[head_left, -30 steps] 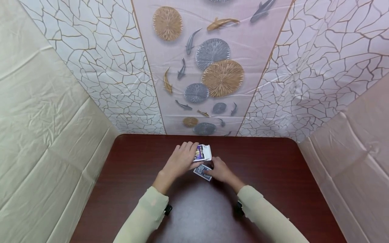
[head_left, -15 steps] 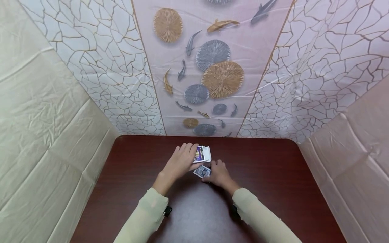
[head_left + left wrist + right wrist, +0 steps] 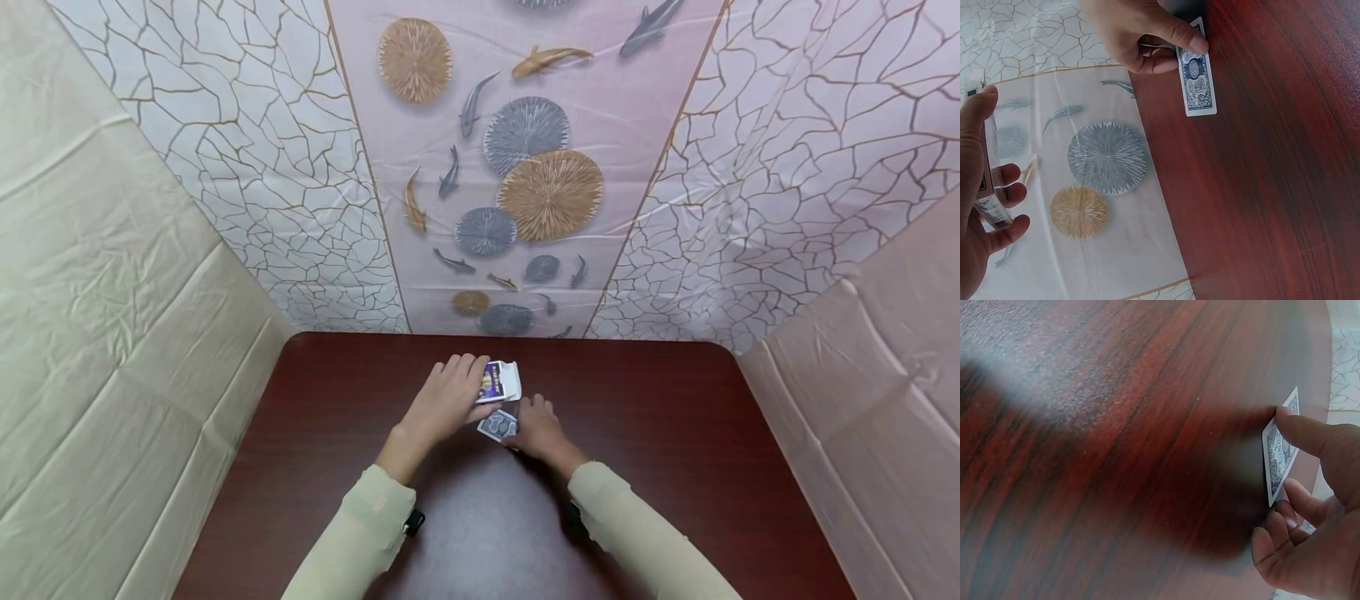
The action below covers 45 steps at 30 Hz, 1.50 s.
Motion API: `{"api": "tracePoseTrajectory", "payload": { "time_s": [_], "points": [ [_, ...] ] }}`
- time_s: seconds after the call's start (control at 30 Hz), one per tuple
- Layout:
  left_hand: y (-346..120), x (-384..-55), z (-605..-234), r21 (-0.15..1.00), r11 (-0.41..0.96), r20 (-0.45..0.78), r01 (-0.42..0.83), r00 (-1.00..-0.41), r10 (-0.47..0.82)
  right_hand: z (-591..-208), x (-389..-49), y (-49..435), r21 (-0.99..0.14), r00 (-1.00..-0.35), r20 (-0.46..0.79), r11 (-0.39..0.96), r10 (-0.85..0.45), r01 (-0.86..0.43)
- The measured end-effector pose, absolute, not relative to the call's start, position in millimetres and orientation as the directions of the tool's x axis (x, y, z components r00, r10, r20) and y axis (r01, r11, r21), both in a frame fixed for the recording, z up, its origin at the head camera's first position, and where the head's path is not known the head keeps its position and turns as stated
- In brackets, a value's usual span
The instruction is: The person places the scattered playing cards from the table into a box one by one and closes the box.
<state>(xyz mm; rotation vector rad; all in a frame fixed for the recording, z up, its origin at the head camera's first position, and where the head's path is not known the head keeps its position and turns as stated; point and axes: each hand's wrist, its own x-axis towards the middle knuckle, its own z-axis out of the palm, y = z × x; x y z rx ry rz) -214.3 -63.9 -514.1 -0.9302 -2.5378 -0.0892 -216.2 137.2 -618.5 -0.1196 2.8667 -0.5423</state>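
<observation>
In the head view my left hand (image 3: 442, 398) grips a card box (image 3: 508, 381), white at its open flap end with a purple and yellow printed face. The left wrist view shows this box (image 3: 985, 164) edge-on between thumb and fingers. Just below it, a playing card (image 3: 497, 425) lies back up, patterned blue with a white border; whether several are stacked cannot be told. My right hand (image 3: 542, 429) pinches the card at its right side. In the right wrist view, thumb and fingers hold opposite edges of the card (image 3: 1280, 453).
A dark red wood-grain table (image 3: 337, 467) lies under both hands. Behind it hangs a cloth (image 3: 442, 142) printed with fish and round leaves. Pale fabric walls (image 3: 150, 400) border the left and right sides.
My right thumb has moved off the middle of the card's back to its edge, and the right hand has shifted slightly. The left hand and box have stayed nearly still.
</observation>
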Motion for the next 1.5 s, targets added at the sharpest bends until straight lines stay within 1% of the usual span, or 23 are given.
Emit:
{"api": "tracePoseTrajectory", "payload": {
  "time_s": [0.17,0.3,0.47,0.53,0.6,0.7,0.73,0.83,0.93,1.0,1.13,1.2,1.37,1.5],
  "points": [
    [-64.1,-213.7,-513.0,-0.079,0.775,0.404,0.627,-0.691,0.600,-621.6,-219.1,135.8,-0.424,-0.970,-0.171,0.902,-0.171,-0.084],
    [-64.4,-214.0,-512.0,-0.077,0.776,0.397,0.626,-0.695,0.600,-625.9,-221.0,136.7,-0.528,-0.959,-0.155,0.840,-0.239,-0.124],
    [-64.3,-214.5,-510.8,-0.075,0.774,0.409,0.629,-0.688,0.599,-625.1,-219.8,143.3,-0.672,-0.937,-0.090,0.715,-0.337,-0.192],
    [-64.3,-214.4,-510.6,-0.077,0.774,0.409,0.629,-0.688,0.600,-623.6,-218.8,147.1,-0.718,-0.923,-0.038,0.653,-0.383,-0.242],
    [-64.1,-214.3,-510.4,-0.080,0.774,0.407,0.628,-0.688,0.601,-623.4,-219.0,150.9,-0.761,-0.911,-0.030,0.600,-0.411,-0.246],
    [-63.9,-214.4,-510.7,-0.086,0.776,0.409,0.625,-0.688,0.600,-620.3,-220.5,155.4,-0.807,-0.907,-0.088,0.563,-0.411,-0.177],
    [-63.8,-214.5,-510.9,-0.089,0.776,0.410,0.625,-0.687,0.600,-619.0,-221.3,156.4,-0.819,-0.912,-0.139,0.562,-0.386,-0.113],
    [-63.2,-214.9,-511.6,-0.098,0.776,0.415,0.624,-0.683,0.601,-614.5,-223.0,160.2,-0.832,-0.920,-0.236,0.554,-0.313,0.025],
    [-63.1,-215.0,-512.1,-0.095,0.774,0.414,0.626,-0.682,0.603,-611.2,-225.0,165.4,-0.851,-0.926,-0.294,0.505,-0.235,0.142],
    [-63.1,-214.9,-512.2,-0.084,0.774,0.414,0.628,-0.684,0.600,-608.2,-225.6,169.4,-0.872,-0.927,-0.312,0.449,-0.206,0.194],
    [-62.8,-214.7,-512.0,-0.062,0.774,0.419,0.630,-0.688,0.593,-603.2,-226.0,177.4,-0.911,-0.930,-0.311,0.340,-0.197,0.233],
    [-62.6,-214.7,-512.1,-0.051,0.775,0.416,0.631,-0.692,0.590,-601.0,-226.1,181.0,-0.919,-0.930,-0.309,0.314,-0.199,0.238],
    [-62.3,-214.3,-511.7,-0.060,0.777,0.408,0.627,-0.695,0.592,-595.4,-226.4,188.4,-0.910,-0.927,-0.325,0.329,-0.186,0.253],
    [-61.9,-214.1,-510.4,-0.075,0.777,0.403,0.625,-0.694,0.597,-589.0,-225.7,193.9,-0.908,-0.930,-0.314,0.346,-0.188,0.237]
  ]
}}
